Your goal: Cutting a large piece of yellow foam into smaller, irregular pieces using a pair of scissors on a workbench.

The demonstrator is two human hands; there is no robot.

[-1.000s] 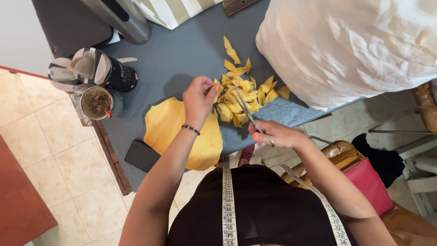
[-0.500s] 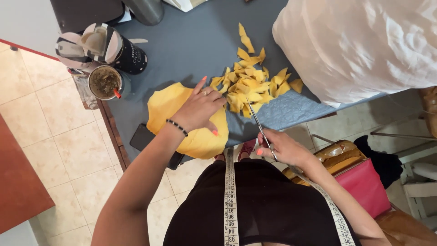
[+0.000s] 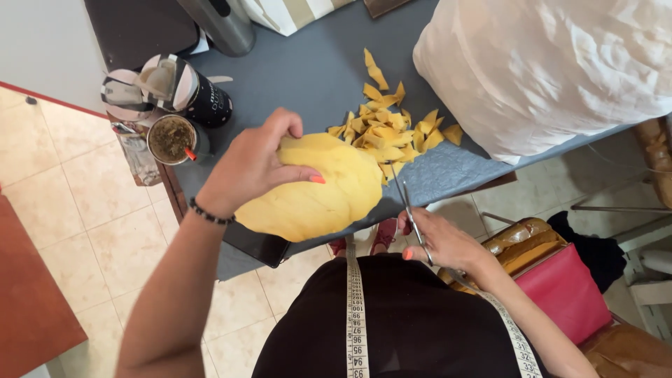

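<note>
A rounded piece of soft yellow fabric [image 3: 315, 189] lies at the near edge of the grey-blue desk [image 3: 308, 70], partly overhanging a dark flat object beneath it. The left hand [image 3: 252, 164] grips the fabric's upper left edge, thumb on top and fingers curled under, lifting it slightly. The right hand [image 3: 441, 241] is closed through the handles of slim metal scissors [image 3: 406, 203], whose blades point up toward the fabric's right edge. Just beyond lies a heap of yellow fabric offcuts [image 3: 388, 126]. A careful cut here would seem to need the fabric held taut and flat, with the blades meeting the edge squarely. Farther out stand a black cup [image 3: 203, 98], a round container with a red straw [image 3: 171, 138] and a large white bag [image 3: 546, 70]. A measuring tape [image 3: 355, 308] hangs around the person's neck.
</note>
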